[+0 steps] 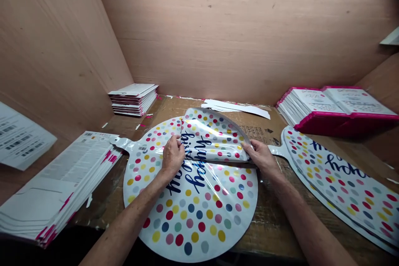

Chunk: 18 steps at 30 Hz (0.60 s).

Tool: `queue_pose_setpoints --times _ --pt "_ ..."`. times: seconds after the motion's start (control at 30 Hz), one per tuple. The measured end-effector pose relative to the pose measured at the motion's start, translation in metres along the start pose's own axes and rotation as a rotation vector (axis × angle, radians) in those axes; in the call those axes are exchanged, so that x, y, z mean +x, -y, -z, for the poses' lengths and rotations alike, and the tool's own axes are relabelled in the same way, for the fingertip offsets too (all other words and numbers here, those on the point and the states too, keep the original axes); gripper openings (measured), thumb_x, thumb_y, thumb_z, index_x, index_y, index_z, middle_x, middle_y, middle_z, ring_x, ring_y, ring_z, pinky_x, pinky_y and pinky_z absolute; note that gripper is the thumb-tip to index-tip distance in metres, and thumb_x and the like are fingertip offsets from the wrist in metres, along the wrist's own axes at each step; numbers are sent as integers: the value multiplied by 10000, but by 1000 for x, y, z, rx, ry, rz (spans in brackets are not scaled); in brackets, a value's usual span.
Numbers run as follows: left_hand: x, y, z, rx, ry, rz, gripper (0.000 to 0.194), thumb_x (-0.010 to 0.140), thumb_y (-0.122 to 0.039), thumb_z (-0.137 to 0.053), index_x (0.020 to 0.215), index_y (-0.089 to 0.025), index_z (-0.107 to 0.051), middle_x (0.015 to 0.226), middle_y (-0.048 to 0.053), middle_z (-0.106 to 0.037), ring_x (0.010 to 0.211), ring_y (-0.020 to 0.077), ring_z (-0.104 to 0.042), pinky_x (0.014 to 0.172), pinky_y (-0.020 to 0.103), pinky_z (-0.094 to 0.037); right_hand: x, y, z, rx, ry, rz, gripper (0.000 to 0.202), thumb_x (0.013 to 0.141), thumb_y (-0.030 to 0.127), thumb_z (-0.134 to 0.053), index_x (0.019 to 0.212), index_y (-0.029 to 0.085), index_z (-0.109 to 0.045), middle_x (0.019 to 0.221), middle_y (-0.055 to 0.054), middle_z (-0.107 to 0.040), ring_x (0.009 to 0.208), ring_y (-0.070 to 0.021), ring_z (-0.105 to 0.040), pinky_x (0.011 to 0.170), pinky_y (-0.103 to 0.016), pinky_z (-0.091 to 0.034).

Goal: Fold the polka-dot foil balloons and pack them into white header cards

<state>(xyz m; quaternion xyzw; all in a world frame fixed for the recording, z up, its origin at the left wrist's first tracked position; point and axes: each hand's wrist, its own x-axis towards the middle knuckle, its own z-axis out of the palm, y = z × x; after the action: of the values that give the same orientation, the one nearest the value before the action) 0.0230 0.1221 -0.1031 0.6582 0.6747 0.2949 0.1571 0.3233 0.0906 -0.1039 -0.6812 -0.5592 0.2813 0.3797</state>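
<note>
A round, flat foil balloon [199,216] with coloured dots and dark blue lettering lies in front of me, its tail pointing left. Its upper right part is lifted and folded over. My right hand [260,158] pinches the folded part at its right edge. Closed fingers of my left hand [173,153] press on the balloon's middle, beside the lettering, at the left end of the fold. Whether the left fingers grip the foil is hard to tell, but they touch it.
More dotted balloons [343,183] lie stacked at the right. Pink-edged white packets [330,102] stand at the back right. Printed cards [62,178] are piled at the left, with a smaller stack [134,99] behind. White strips [237,107] lie near the wooden back wall [233,29].
</note>
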Motion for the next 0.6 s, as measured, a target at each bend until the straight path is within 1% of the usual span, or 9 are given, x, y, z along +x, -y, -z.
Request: queue_pose_setpoints --times 0.07,0.13,0.2,0.23,0.33,0.43,0.5,0.53,0.6 --pt "-3 -9 1 81 -90 -105 420 861 -112 -482 1277 -120 -540 1303 166 -610 1181 274 -606 997 405 -497 1 -7 -7 -191 -92 33 412 819 565 -497 788 183 -648 746 -66 -681 718 -237 -617 643 -314 -429" --pt "-2 -20 1 181 -153 -318 472 901 -146 -452 1370 -108 -483 1483 170 -471 1364 288 -454 1103 424 -416 7 -11 -13 -317 -113 41 388 839 526 -468 802 186 -651 750 -73 -684 743 -249 -628 670 -326 -429" --pt "5 -29 -1 268 -108 -513 491 952 -258 -436 1415 -97 -452 1550 149 -396 1469 295 -286 1183 446 -309 12 -11 -16 -385 -104 19 366 851 485 -474 895 179 -670 814 -90 -706 794 -262 -645 702 -334 -447" --pt "11 -32 -4 307 -53 -554 521 966 -334 -430 1428 -92 -444 1565 145 -375 1491 307 -224 1201 469 -266 13 -9 -17 -407 -93 -4 360 855 461 -484 953 171 -674 859 -103 -716 828 -269 -652 722 -339 -460" --pt "29 -25 -17 403 134 -439 632 975 -487 -379 1443 -66 -431 1573 175 -348 1493 353 -196 1191 543 -232 5 2 -16 -477 -127 19 441 894 420 -479 1187 122 -619 1072 -164 -705 981 -302 -649 818 -387 -492" --pt "39 -7 -32 417 218 -330 694 971 -527 -344 1476 -53 -383 1575 198 -332 1486 361 -219 1197 539 -198 -17 16 -17 -622 -203 376 585 932 413 -485 1406 73 -446 1377 -233 -535 1254 -341 -512 999 -462 -435" --pt "40 3 -39 394 197 -338 713 967 -538 -334 1492 -56 -357 1585 197 -308 1490 357 -205 1208 524 -159 -26 24 -20 -754 -74 660 543 926 310 -513 1423 106 -439 1466 -205 -456 1344 -325 -427 1103 -471 -347" --pt "40 6 -40 381 190 -347 713 966 -539 -331 1494 -61 -356 1590 193 -300 1493 356 -198 1210 522 -150 -26 27 -23 -819 30 741 499 910 243 -519 1393 123 -478 1455 -188 -474 1338 -314 -438 1119 -464 -332" --pt "41 7 -40 357 200 -333 708 966 -543 -321 1494 -73 -360 1595 184 -293 1496 354 -187 1209 528 -141 -17 29 -27 -930 206 776 458 873 147 -524 1331 126 -533 1385 -178 -544 1272 -300 -508 1087 -446 -375"
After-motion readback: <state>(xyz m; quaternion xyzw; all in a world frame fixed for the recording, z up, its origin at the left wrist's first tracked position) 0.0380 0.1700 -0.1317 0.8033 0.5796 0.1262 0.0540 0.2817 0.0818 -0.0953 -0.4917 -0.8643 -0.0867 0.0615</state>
